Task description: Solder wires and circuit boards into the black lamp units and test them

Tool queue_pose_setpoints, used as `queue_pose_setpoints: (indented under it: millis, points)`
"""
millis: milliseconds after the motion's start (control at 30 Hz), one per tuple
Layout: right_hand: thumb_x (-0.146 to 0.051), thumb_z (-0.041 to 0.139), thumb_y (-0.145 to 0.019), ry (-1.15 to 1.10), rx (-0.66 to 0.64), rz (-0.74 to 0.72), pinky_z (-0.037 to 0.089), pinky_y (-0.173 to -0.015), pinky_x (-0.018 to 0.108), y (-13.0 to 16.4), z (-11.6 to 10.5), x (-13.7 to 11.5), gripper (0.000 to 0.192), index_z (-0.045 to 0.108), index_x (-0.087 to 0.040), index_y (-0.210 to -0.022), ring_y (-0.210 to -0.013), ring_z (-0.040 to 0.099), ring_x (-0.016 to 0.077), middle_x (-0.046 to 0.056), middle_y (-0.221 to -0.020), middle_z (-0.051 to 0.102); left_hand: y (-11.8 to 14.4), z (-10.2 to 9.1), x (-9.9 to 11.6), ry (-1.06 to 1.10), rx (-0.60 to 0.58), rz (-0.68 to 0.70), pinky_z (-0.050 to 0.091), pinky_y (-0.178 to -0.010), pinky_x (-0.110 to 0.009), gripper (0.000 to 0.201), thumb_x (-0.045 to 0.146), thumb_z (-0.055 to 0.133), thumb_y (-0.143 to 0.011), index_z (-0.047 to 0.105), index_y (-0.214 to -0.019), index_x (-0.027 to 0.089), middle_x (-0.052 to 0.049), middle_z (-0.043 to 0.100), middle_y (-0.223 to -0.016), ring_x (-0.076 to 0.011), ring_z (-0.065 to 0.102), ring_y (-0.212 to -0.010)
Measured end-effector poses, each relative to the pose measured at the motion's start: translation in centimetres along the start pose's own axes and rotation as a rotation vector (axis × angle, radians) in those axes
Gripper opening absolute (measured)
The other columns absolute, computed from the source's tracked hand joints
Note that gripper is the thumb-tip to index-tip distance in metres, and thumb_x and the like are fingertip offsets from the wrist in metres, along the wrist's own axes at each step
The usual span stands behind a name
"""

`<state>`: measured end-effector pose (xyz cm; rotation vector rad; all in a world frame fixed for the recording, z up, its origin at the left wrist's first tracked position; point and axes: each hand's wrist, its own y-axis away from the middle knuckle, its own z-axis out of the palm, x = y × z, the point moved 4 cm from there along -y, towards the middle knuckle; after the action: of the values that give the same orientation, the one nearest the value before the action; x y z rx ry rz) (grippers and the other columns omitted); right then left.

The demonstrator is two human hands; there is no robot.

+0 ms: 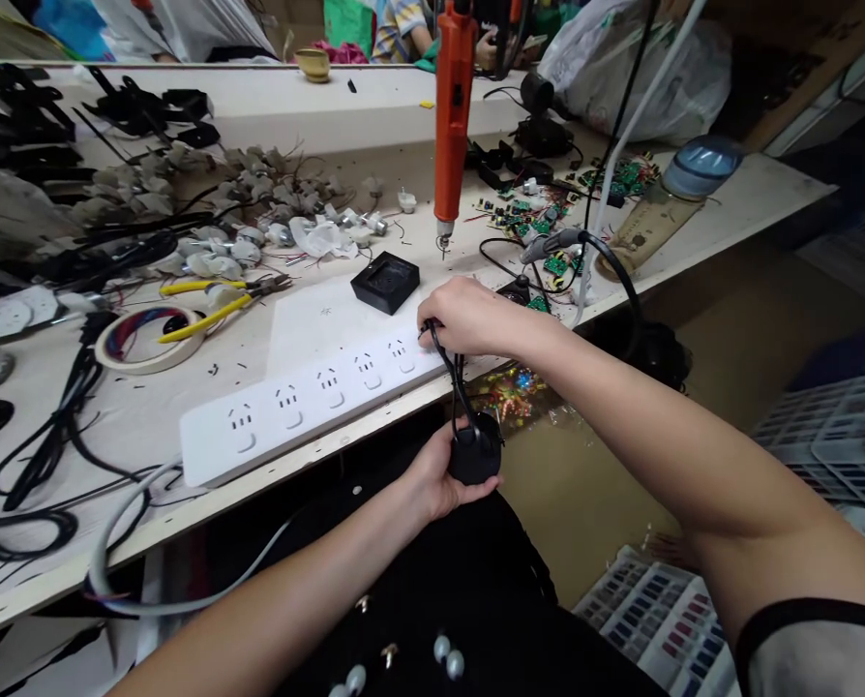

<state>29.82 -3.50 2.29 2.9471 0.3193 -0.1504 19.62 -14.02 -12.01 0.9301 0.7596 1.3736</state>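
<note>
The left hand (439,474) is closed around a small round black device (474,455), holding it below the front edge of the workbench (134,426), just beneath the right end of the white power strip (309,397). A black cord (453,373) rises from the device to the right hand (468,318), whose fingers are pinched together on the cord's upper end directly at the right end of the power strip; what sits at the end of the cord is hidden by the fingers. The power strip lies along the front edge of the workbench, its row of sockets facing upward and a grey cable (120,542) leaving its left end. Just behind the strip's right end sits a square black housing (385,282). Further behind the strip, an orange electric screwdriver (451,126) hangs vertically, tip down, above the bench. To the left behind the strip lie yellow-handled pliers (215,298) and, beside them, a roll of tape (142,339). Behind the strip to the right, small green circuit boards (549,218) are scattered near the bench's right end.
</note>
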Motion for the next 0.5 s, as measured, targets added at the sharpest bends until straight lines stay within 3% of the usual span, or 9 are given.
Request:
queue_pose_setpoints:
  millis: [233,500]
  points:
    - [-0.022,0.062,-0.091,0.006,0.031,-0.023,0.046,-0.076,0.030,0.18,0.22,0.11,0.019,0.074,-0.009,-0.100,-0.092,0.066,0.0250,0.017,-0.097,0.073,0.45,-0.13,0.29,0.003,0.023,0.002,0.058,-0.048,-0.031,0.024,0.036,0.047,-0.093,0.061,-0.087,0.018,-0.006,0.065,-0.069,-0.0221,0.068,-0.063]
    - [-0.018,0.060,-0.092,0.015,0.015,-0.033,0.049,-0.078,0.032,0.51,-0.29,-0.32,0.018,0.074,-0.008,-0.100,-0.093,0.067,0.0258,0.017,-0.099,0.073,0.83,-0.08,0.37,-0.016,0.071,-0.009,0.058,-0.045,-0.030,0.030,0.038,0.044,-0.096,0.058,-0.082,0.015,-0.008,0.067,-0.068,-0.0223,0.068,-0.058]
